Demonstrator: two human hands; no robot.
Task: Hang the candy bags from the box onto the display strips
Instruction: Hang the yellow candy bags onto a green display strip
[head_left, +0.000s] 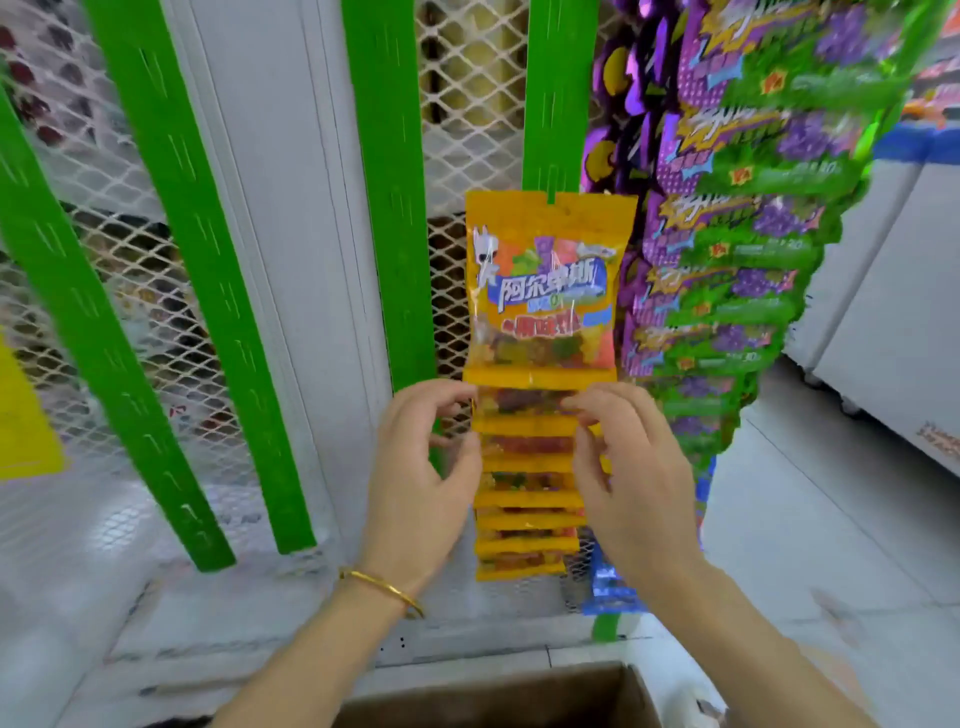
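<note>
Several orange candy bags hang in an overlapping column on a green display strip (551, 104); the top orange bag (545, 280) shows fully. My left hand (421, 467) and my right hand (631, 467) are raised on either side of the column, fingers loosely curled. The fingertips of both hands touch the edges of the second bag (519, 402). Neither hand holds a loose bag. The cardboard box (636, 688) stands open at the bottom of the view, its inside dark.
Three bare green strips (387, 197) (202, 260) (88, 332) hang over a white mesh panel (470, 93). Purple-green candy bags (727, 249) fill the strip at right. A white freezer cabinet (883, 312) stands far right on a light tiled floor.
</note>
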